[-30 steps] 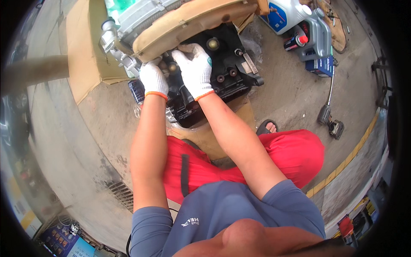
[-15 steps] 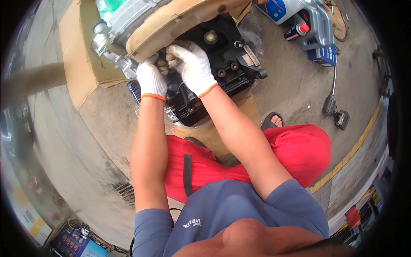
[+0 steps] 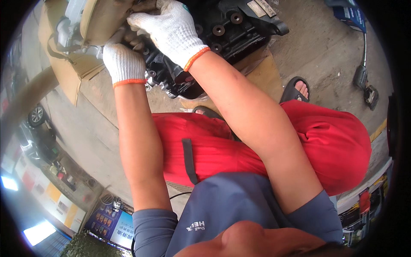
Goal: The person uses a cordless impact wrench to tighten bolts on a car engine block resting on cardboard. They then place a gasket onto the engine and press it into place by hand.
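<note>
A black engine block (image 3: 205,40) sits low in front of me, with bolt holes and fittings along its near side. Over its left part leans a large curved tan piece (image 3: 100,21), stained brown, beside silvery metal parts (image 3: 66,36). Both my hands wear white knit gloves with orange cuffs. My left hand (image 3: 124,62) is at the tan piece's lower edge, fingers curled in by the block. Just right of it, my right hand (image 3: 169,32) reaches over the block, its fingers bent toward the left one. Whatever lies between the fingers is too hidden to name.
An opened cardboard box (image 3: 60,60) stands at the left. More cardboard (image 3: 265,70) lies under the block. On the floor at right are a long-shafted tool with a dark handle (image 3: 361,79) and a blue box (image 3: 351,17). My sandalled foot (image 3: 296,90) is near the block.
My view has shifted, so block and hands sit higher in the picture and the bottles at upper right are out of sight. Both hands stay close together at the tan piece's edge.
</note>
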`<state>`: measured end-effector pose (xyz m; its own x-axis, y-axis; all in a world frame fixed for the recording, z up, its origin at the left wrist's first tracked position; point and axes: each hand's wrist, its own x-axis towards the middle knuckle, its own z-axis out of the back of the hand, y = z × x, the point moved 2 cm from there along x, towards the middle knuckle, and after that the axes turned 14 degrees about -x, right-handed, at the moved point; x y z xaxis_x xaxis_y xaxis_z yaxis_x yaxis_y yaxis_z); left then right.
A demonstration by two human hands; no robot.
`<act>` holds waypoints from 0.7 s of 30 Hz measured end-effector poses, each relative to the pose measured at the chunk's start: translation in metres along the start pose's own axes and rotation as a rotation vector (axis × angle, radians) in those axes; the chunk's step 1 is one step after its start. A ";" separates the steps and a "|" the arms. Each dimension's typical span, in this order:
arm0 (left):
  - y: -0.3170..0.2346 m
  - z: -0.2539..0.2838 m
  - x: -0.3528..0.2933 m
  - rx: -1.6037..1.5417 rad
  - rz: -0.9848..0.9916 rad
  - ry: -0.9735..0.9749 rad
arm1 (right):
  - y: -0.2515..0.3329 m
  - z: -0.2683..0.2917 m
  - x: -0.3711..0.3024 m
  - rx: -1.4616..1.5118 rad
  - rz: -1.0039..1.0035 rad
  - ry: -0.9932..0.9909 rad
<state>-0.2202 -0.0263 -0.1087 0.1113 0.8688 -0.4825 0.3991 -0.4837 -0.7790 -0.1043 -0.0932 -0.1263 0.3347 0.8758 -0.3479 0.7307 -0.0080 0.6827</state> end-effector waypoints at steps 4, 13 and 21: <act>0.005 -0.001 0.003 0.033 -0.008 -0.045 | -0.004 0.017 0.008 -0.322 0.098 -0.102; 0.004 0.002 0.008 0.081 -0.058 -0.082 | 0.004 0.022 0.005 -0.161 0.059 0.076; 0.001 0.003 0.006 0.157 -0.051 -0.079 | 0.010 0.012 0.000 0.013 -0.086 0.117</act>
<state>-0.2221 -0.0221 -0.1141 0.0204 0.8849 -0.4654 0.2550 -0.4547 -0.8534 -0.0898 -0.0994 -0.1271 0.1993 0.9239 -0.3266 0.7613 0.0639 0.6453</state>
